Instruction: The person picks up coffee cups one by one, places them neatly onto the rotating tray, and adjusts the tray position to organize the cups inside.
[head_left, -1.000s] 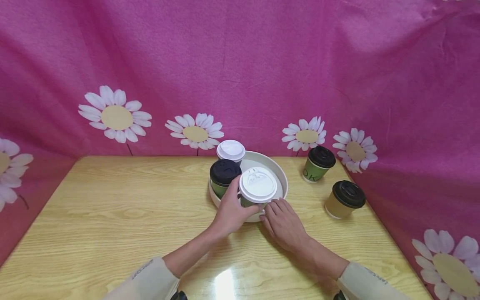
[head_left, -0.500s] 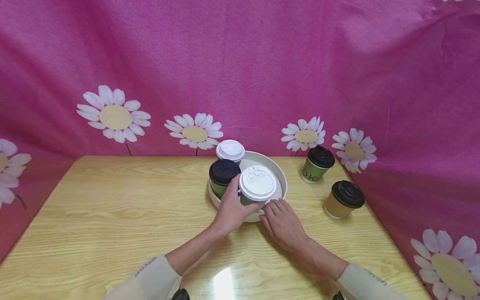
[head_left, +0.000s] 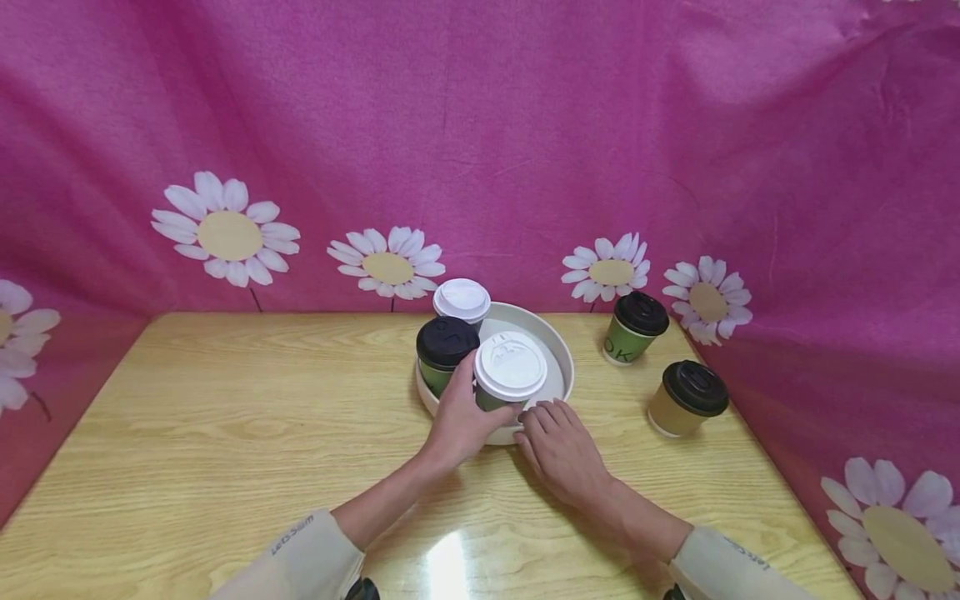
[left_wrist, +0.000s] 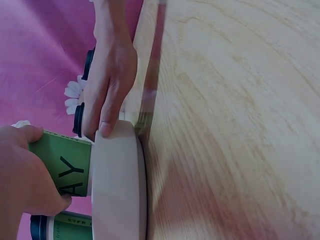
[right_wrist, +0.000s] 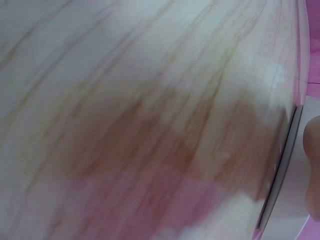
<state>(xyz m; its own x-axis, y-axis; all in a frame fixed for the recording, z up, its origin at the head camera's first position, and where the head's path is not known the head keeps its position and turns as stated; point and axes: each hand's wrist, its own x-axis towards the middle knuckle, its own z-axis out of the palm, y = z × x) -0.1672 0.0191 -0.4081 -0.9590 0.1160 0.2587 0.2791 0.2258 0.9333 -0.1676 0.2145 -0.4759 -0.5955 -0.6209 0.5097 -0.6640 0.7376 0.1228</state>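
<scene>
We have a white-lidded green paper cup (head_left: 511,367) clasped within our left hand (head_left: 459,419); just right of that grip, our right hand (head_left: 561,446) pinches the round tray (head_left: 564,357) by its rim.

Three cups (head_left: 511,367) seemingly inside tray (head_left: 563,354)

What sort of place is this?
Probably a staged tabletop setup, perhaps for filming: a flowered cloth screens the table, which bears lidded cups and a round tray.
</scene>
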